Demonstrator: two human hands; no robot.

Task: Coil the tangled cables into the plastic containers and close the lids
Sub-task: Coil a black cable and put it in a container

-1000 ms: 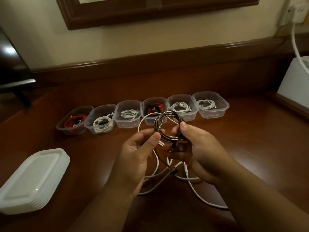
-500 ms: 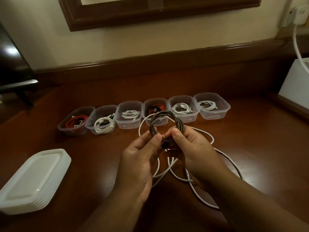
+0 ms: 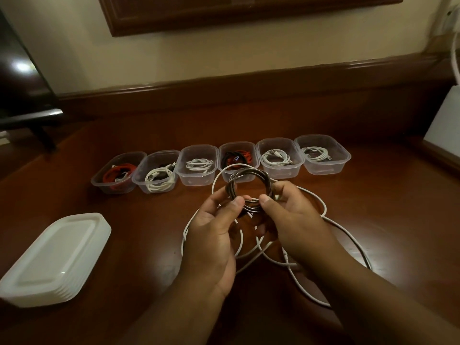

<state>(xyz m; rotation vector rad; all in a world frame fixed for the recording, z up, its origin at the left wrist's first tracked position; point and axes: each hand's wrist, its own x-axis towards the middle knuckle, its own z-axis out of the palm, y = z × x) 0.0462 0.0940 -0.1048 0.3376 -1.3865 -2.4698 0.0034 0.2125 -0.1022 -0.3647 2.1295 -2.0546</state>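
A person's two hands meet over a dark wooden counter (image 3: 373, 200), seen from above and behind. Together they hold up a small coil of dark braided cable (image 3: 249, 188), wound into a ring. The left hand (image 3: 211, 235) pinches the ring's lower left side between thumb and curled fingers; the right hand (image 3: 293, 220) pinches its lower right side the same way, thumb tip on the strands. Beneath the hands, a loose white cable (image 3: 348, 235) sprawls in open loops across the counter, one loop rising behind the dark coil and others trailing out to the right and toward the viewer. Behind the hands stands a row of six clear plastic containers (image 3: 323, 168), side by side with lids off. From left to right they hold a red cable (image 3: 117, 174), a white cable with some dark cable, a white cable, a red and black cable, a white cable, and another white cable. At the near left lies a stack of white lids (image 3: 54, 257). A pale wall with a dark wooden frame (image 3: 224, 18) rises beyond the counter.
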